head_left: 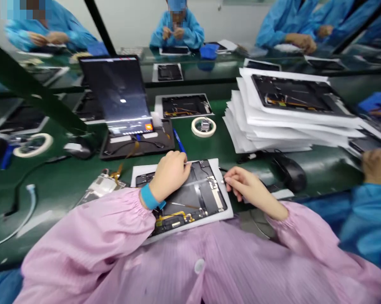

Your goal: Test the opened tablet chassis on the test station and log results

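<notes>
An opened tablet housing, dark inside with orange flex cables and small boards, lies on a white sheet at the bench edge in front of me. Over its upper middle rests my left hand, a teal band at the wrist. Its fingers curl inward, and what they grip, if anything, is hidden. Just off the housing's right side is my right hand, thumb and forefinger pinched together by the sheet's edge. Whatever sits in that pinch is too small to name; a dark cable runs close to it.
Behind the housing stands a lit tablet screen. A blue pen, tape roll, loose circuit board and black mouse lie around. Stacked sheets with housings rise at right. A co-worker's blue sleeve is close by.
</notes>
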Tool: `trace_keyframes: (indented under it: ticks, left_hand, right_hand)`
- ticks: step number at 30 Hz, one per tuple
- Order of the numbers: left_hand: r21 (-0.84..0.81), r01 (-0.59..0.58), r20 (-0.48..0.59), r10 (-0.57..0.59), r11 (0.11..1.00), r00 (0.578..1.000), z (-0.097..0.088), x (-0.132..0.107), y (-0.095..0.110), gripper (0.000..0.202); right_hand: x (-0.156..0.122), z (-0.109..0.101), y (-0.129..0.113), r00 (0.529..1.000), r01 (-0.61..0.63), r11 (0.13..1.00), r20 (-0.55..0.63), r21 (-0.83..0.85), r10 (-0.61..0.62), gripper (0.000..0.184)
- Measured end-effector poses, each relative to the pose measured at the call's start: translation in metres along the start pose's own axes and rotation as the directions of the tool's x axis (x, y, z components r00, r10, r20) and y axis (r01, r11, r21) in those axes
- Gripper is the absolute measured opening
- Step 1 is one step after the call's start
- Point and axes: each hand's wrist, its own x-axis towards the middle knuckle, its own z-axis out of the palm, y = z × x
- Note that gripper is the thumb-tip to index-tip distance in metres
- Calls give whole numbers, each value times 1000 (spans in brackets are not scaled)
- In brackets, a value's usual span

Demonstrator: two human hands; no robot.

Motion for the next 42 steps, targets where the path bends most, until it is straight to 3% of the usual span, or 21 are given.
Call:
trace_keyframes:
  ticks: [3,7,13,15,20,22,26,33,42]
  left_hand:
    - [34,-9,34,8,999,999,19,-3,3,20]
    - [88,-13,-14,14,996,1000,29,2,-1,20]
    - [62,23,3,-23,998,1000,31,7,-2,21]
    - [51,35,2,-35,998,999,31,7,-2,22]
    - [-6,11,-31,-11,1000,999,27,8,-2,35]
    - [-42,-11,-34,9,999,999,27,8,-3,38]
    - [-166,49,72,-38,985,997,29,9,-4,37]
    - [-169,86,145,-61,982,988,33,11,-7,39]
    - [-181,105,183,-71,978,981,32,12,-9,43]
  right_hand:
    - [-1,5,5,999,-28,999,43,28,27,31]
    - [3,8,8,1000,13,999,25,34,-14,27]
    - [12,10,5,986,160,967,-18,-200,-167,14]
    - [13,9,4,987,158,977,0,-141,-160,15]
    - [13,6,2,984,-53,967,178,251,8,30]
    - [12,7,0,991,-35,953,135,300,-6,31]
    - [6,7,-2,998,35,956,37,291,-48,30]
    - [0,1,5,989,-27,962,146,273,-14,30]
    - [1,2,8,988,-17,956,153,292,-29,29]
